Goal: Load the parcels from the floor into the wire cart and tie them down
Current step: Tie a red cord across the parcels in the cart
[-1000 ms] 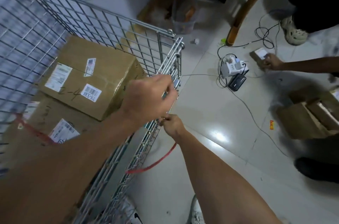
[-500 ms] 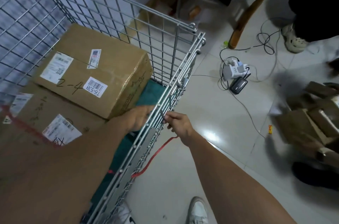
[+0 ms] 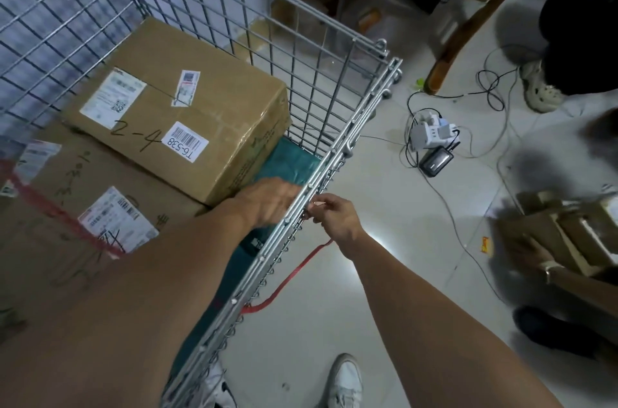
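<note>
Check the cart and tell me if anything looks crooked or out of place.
The top cardboard box marked 2-4 sits twisted on the lower box, edges not aligned. The red strap hangs slack outside the wire cart below the right hand.

I note pale tiled floor (image 3: pixel 378 187): wire cart (image 3: pixel 337 147) stands left, power strip (image 3: pixel 431 131) (cables tangled round it) far right, open carton (image 3: pixel 548 233) right.

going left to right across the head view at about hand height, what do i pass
brown cardboard box marked 2-4 → left hand inside the silver wire cart → right hand outside it, pinching the red strap → white power strip on the floor → open brown cardboard box
</note>
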